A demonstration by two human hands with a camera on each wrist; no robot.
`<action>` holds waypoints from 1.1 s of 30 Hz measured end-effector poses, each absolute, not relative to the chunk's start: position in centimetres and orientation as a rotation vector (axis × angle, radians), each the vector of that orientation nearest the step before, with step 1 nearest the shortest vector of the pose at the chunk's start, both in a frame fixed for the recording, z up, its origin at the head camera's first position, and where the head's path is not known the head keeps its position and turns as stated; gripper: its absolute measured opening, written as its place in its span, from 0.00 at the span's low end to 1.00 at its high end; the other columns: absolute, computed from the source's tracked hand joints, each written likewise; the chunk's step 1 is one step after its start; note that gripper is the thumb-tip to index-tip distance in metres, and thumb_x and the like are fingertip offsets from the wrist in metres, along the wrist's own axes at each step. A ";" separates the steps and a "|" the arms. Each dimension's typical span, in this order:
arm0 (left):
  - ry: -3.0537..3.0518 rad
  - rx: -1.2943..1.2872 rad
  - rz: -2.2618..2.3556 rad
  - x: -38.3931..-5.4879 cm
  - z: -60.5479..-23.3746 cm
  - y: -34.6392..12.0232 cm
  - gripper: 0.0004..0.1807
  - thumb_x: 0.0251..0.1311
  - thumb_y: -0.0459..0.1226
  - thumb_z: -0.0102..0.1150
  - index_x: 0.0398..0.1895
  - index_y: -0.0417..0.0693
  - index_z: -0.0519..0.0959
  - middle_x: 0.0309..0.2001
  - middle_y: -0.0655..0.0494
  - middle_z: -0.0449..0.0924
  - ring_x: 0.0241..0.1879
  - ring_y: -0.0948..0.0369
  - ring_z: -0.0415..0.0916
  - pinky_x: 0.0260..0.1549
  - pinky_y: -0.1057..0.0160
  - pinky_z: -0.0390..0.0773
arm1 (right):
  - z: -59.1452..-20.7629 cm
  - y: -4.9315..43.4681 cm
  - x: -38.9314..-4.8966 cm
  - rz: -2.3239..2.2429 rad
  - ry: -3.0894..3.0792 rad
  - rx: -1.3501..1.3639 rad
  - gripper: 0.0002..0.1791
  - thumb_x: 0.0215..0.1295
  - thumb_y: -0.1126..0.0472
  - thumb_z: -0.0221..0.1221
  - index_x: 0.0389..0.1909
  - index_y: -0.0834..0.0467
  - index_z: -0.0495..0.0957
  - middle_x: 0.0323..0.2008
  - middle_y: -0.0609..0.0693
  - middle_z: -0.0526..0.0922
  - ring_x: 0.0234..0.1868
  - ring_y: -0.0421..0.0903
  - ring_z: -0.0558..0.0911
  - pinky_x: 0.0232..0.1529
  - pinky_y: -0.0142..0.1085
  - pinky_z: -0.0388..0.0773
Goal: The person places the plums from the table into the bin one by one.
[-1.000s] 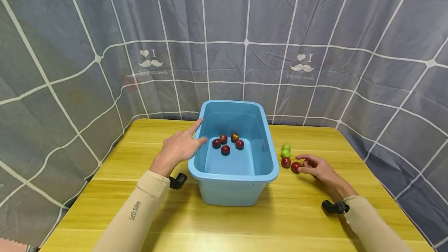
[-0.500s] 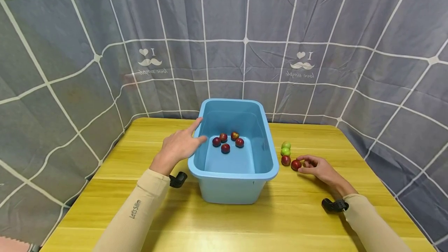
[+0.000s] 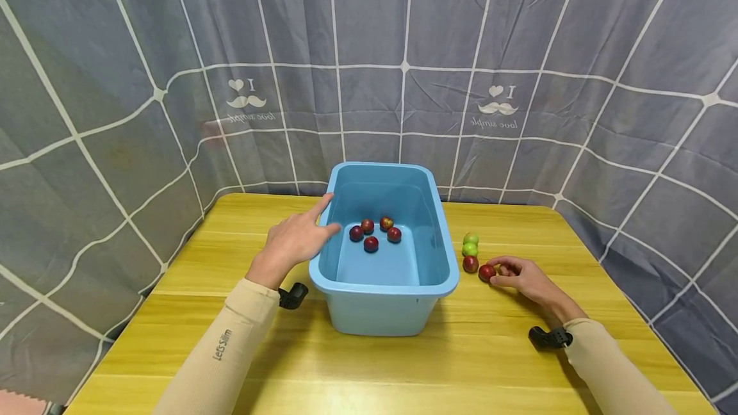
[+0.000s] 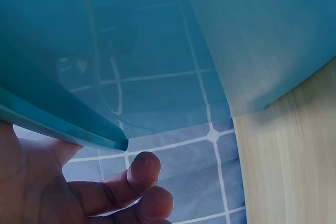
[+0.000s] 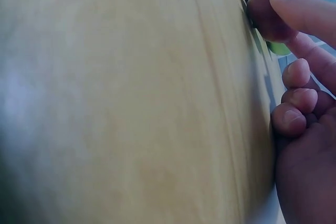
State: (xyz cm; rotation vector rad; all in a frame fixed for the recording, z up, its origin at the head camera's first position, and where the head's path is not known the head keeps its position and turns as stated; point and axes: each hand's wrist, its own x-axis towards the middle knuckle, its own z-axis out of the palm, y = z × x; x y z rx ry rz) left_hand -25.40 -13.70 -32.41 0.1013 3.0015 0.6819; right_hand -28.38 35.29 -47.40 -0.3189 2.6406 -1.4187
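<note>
My left hand (image 3: 296, 239) rests on the left rim of a blue plastic tub (image 3: 375, 291), thumb and index finger stretched over the edge. In the left wrist view, other fingers (image 4: 152, 200) hang loosely under the rim. My right hand (image 3: 530, 284) pinches a dark red plum (image 3: 487, 273) between thumb and index finger, low over the table; its remaining fingers are curled in. Just left of it lies another red plum (image 3: 470, 264), with two green round fruits (image 3: 470, 243) behind. On the tub's floor lie several red plums (image 3: 371, 244).
The wooden table (image 3: 230, 351) extends around the tub. A grey checked curtain (image 3: 369, 50) hangs along its back and both sides. The tub's right wall (image 3: 442, 229) stands between the right hand and the tub's inside.
The right hand and the plum at its fingertips shift only a few pixels. The left hand stays on the rim, and the fruits in the tub stay put.
</note>
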 end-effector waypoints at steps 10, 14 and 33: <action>2.998 0.101 0.688 -25.3 -32.5 -13.7 0.40 0.68 0.61 0.44 0.81 0.75 0.44 0.69 0.42 0.72 0.47 0.45 0.78 0.26 0.55 0.72 | -47.4 35.2 -28.2 -1.475 2.600 -0.345 0.23 0.63 0.58 0.68 0.55 0.65 0.78 0.31 0.52 0.72 0.30 0.41 0.70 0.31 0.33 0.65; 2.996 0.099 0.682 -25.4 -32.4 -13.7 0.40 0.68 0.61 0.44 0.81 0.76 0.43 0.64 0.42 0.76 0.42 0.48 0.78 0.25 0.55 0.72 | -47.3 35.4 -28.3 -1.496 2.590 -0.355 0.22 0.64 0.58 0.67 0.54 0.66 0.77 0.31 0.51 0.72 0.30 0.41 0.70 0.31 0.33 0.65; 2.996 0.094 0.701 -25.5 -32.3 -13.7 0.40 0.69 0.61 0.44 0.81 0.76 0.43 0.69 0.42 0.72 0.50 0.44 0.78 0.28 0.54 0.73 | -45.7 35.7 -28.7 -1.452 2.629 -0.375 0.21 0.68 0.55 0.64 0.56 0.62 0.74 0.34 0.54 0.74 0.32 0.49 0.72 0.30 0.36 0.71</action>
